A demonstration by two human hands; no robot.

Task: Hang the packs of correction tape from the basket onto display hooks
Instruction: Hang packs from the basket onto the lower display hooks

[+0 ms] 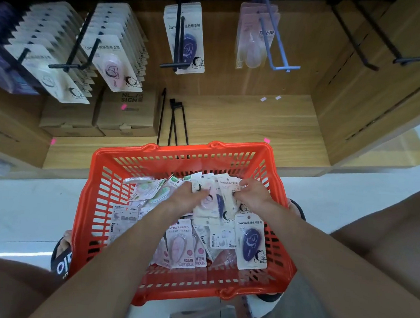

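A red plastic basket (pixel 118 192) stands on the floor between my knees, filled with several packs of correction tape. A dark blue pack (pixel 251 242) lies at its right side and pink packs (pixel 180 248) lie in the middle. Both my hands are inside the basket at its far side. My left hand (pixel 188 194) grips a pink pack (pixel 206 203). My right hand (pixel 249 194) pinches a white pack (pixel 228 192) beside it. Above, display hooks hold hung packs: a full pink row (pixel 117 52), one blue pack (pixel 186 44) and pale pink packs (pixel 253 38).
Black hooks at the upper right (pixel 404 60) carry nothing. Two cardboard boxes (pixel 128 114) sit on the wooden shelf (pixel 243 126) under the left hooks, and loose black hooks (pixel 175 122) lie beside them. My feet in sandals flank the basket.
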